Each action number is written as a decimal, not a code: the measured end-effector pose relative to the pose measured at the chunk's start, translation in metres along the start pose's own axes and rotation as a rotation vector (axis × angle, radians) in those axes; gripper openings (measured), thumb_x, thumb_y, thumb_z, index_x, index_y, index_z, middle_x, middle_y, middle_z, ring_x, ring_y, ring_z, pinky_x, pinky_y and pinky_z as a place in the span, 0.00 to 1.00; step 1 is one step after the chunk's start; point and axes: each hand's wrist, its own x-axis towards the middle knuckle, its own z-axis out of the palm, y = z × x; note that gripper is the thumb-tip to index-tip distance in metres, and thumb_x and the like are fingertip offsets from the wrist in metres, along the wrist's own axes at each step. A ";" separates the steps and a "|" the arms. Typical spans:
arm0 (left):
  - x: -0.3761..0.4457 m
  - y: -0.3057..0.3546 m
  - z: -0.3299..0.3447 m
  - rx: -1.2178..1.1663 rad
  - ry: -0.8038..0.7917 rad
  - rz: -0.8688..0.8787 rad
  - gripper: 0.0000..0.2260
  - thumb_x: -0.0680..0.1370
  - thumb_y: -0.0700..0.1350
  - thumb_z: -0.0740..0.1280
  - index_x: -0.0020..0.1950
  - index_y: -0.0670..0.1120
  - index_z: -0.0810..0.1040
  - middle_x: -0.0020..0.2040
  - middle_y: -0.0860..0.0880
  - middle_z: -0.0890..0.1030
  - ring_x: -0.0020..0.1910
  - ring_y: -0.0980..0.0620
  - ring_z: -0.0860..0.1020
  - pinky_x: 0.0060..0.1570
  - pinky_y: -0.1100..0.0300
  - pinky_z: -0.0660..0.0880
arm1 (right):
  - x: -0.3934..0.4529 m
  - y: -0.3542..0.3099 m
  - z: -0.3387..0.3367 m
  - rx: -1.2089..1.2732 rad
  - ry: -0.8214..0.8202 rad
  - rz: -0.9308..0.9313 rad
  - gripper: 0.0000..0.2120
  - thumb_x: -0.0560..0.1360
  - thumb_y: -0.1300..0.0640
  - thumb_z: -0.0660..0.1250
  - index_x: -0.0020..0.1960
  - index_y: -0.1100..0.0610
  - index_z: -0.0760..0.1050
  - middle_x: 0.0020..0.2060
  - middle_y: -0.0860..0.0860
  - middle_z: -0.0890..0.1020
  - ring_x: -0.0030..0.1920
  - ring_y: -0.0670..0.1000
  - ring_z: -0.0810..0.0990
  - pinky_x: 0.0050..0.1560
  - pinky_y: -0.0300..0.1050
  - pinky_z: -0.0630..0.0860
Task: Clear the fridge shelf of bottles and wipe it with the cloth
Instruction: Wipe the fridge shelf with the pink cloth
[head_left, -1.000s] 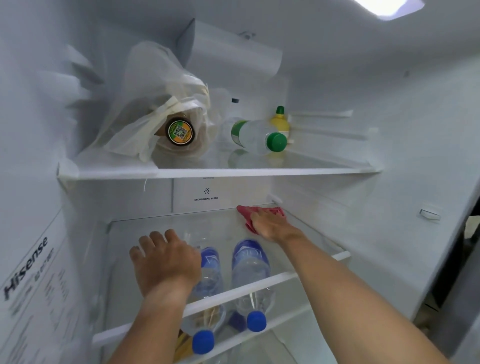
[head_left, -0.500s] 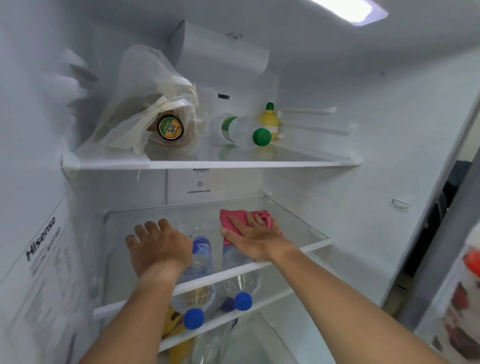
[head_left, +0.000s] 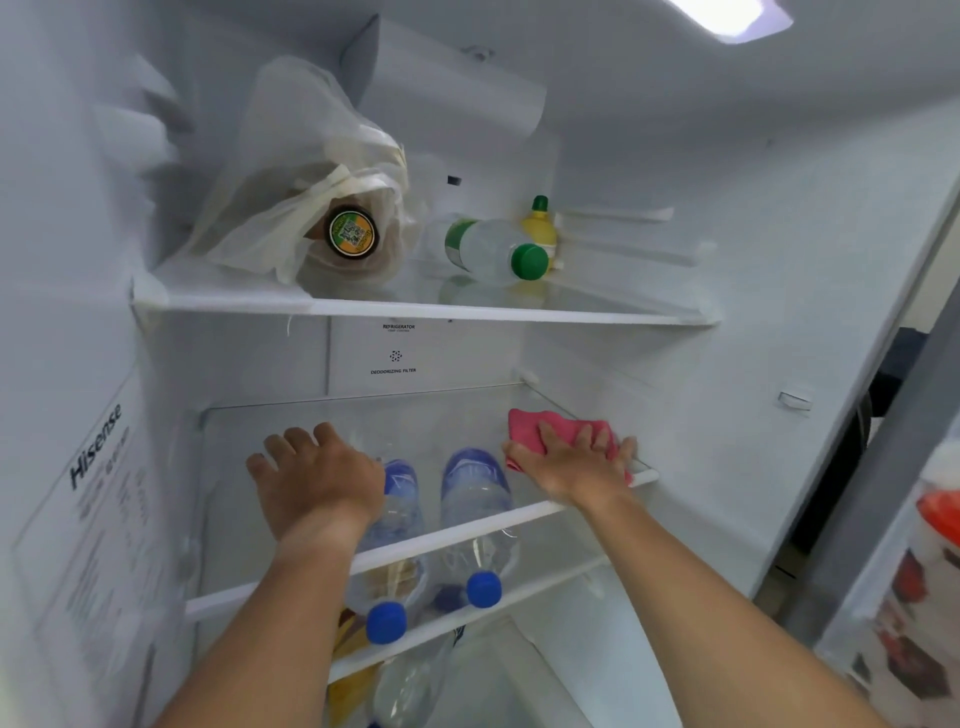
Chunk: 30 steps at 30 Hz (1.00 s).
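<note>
The middle glass shelf (head_left: 441, 541) of the fridge carries only my hands and a pink cloth (head_left: 524, 423). My right hand (head_left: 571, 465) presses flat on the cloth at the shelf's front right corner, fingers spread. Resting palm down on the bare glass at the left is my left hand (head_left: 319, 478), which holds nothing. Two clear water bottles with blue caps (head_left: 475, 486) (head_left: 400, 501) lie on the shelf below, seen through the glass.
The top shelf (head_left: 467, 312) holds a plastic bag around a jar (head_left: 311, 208), a lying bottle with a green cap (head_left: 493, 252) and a small yellow squeeze bottle (head_left: 540, 228). The open fridge door (head_left: 924, 571) with packaged items stands at the right.
My right hand has slid the pink cloth from the back of the shelf forward, then across to the front right corner. My left hand has stayed flat on the glass.
</note>
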 end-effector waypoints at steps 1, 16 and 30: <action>0.000 0.000 0.000 0.002 0.002 0.000 0.24 0.81 0.56 0.52 0.70 0.43 0.68 0.71 0.40 0.70 0.71 0.39 0.66 0.70 0.44 0.62 | 0.005 -0.002 0.000 0.005 -0.006 0.005 0.42 0.71 0.23 0.39 0.80 0.40 0.44 0.81 0.61 0.46 0.80 0.63 0.42 0.72 0.69 0.34; 0.007 -0.001 0.009 0.048 0.033 -0.014 0.24 0.76 0.53 0.46 0.67 0.47 0.70 0.67 0.45 0.73 0.68 0.44 0.68 0.68 0.47 0.63 | 0.111 -0.035 -0.008 0.055 -0.009 -0.240 0.34 0.79 0.34 0.45 0.82 0.44 0.45 0.82 0.50 0.47 0.81 0.54 0.45 0.78 0.58 0.45; 0.007 0.001 0.000 -0.012 -0.027 -0.039 0.22 0.80 0.55 0.51 0.70 0.45 0.68 0.71 0.42 0.70 0.70 0.40 0.65 0.70 0.44 0.61 | 0.026 -0.018 -0.006 0.057 -0.074 -0.403 0.37 0.75 0.27 0.41 0.81 0.40 0.42 0.81 0.52 0.42 0.80 0.56 0.38 0.74 0.58 0.32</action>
